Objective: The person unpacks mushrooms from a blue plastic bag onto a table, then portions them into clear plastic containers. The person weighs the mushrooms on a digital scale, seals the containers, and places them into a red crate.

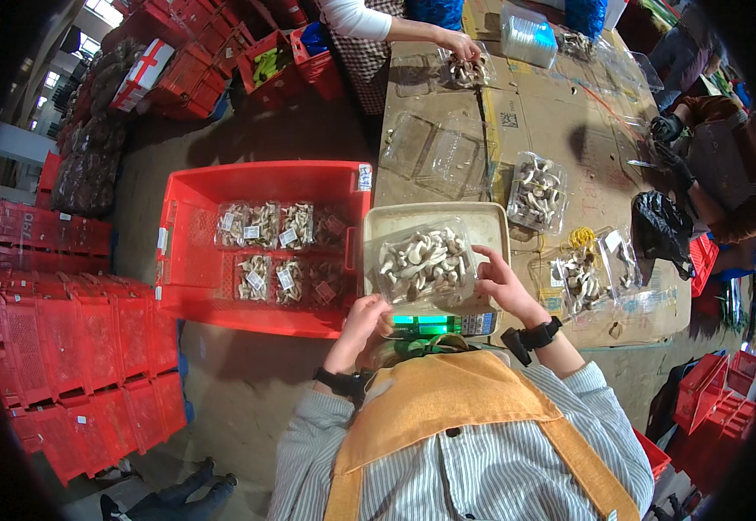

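Note:
A clear plastic tray of pale, long-stemmed mushrooms [425, 265] sits on the off-white pan of a weighing scale [491, 227]. The scale's lit green display [432, 325] shows below the pan. At the tray's near left corner, my left hand [366, 319] is closed, its fingers curled against the plastic edge. My right hand [505, 283] is at the tray's right side, with index finger and thumb apart and fingertips by the rim. To the left, a red crate [191, 252] holds several labelled packs of mushrooms [260, 226].
Cardboard covers the table [517, 95]. Upon it are empty clear trays [434, 152], filled mushroom trays [538, 193] and a black plastic bag [663, 230]. Co-workers' hands [460, 45] work at the far side and right. Stacked red crates [74, 339] stand at the left.

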The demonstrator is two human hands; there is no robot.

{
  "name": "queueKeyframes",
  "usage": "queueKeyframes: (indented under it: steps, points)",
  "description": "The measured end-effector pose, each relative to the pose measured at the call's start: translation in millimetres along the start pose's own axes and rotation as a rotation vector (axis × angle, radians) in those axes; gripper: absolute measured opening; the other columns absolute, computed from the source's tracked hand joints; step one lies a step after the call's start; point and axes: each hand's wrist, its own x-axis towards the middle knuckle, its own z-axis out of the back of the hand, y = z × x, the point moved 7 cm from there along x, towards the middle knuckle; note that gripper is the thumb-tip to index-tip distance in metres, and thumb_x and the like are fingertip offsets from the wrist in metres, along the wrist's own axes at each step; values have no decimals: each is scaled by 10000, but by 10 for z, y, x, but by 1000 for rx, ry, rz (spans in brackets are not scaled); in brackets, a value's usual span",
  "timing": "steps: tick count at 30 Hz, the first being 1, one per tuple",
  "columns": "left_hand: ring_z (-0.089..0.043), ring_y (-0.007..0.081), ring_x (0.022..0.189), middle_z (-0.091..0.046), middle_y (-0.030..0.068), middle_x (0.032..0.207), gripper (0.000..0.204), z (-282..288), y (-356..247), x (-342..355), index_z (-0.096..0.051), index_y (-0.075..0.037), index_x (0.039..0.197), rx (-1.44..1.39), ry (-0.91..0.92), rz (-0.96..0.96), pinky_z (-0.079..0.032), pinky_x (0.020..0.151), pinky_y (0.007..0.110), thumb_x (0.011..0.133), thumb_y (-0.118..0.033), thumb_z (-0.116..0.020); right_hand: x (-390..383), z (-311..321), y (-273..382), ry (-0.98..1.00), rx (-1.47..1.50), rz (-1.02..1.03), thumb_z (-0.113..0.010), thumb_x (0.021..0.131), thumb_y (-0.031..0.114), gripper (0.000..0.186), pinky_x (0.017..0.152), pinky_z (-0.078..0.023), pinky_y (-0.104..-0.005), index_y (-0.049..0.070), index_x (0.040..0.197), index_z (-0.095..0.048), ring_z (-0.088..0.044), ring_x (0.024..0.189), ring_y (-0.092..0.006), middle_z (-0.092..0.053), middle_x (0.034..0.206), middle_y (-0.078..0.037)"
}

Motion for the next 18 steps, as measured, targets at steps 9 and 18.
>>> queueKeyframes:
  steps: [9, 18]
  points:
    - [-533, 83, 535, -587, 34, 634, 267, -690, 51, -509, -611, -22, 886, 301, 675, 129, -415, 490, 200, 943, -231, -454, -135, 628, 154, -384, 81, 259, -579, 884, 112, 385, 858, -421, -251, 62, 1255, -487, -557, 960, -113, -603, 1086, -33]
    - [-529, 97, 639, -575, 36, 721, 223, -160, -733, -428, -567, -14, 920, -195, 194, -399, -421, 598, 219, 913, -224, -491, -569, 754, -576, -495, -1283, 189, -627, 689, 60, 122, 663, -451, -393, 59, 785, -553, -530, 791, -326, -511, 833, -119]
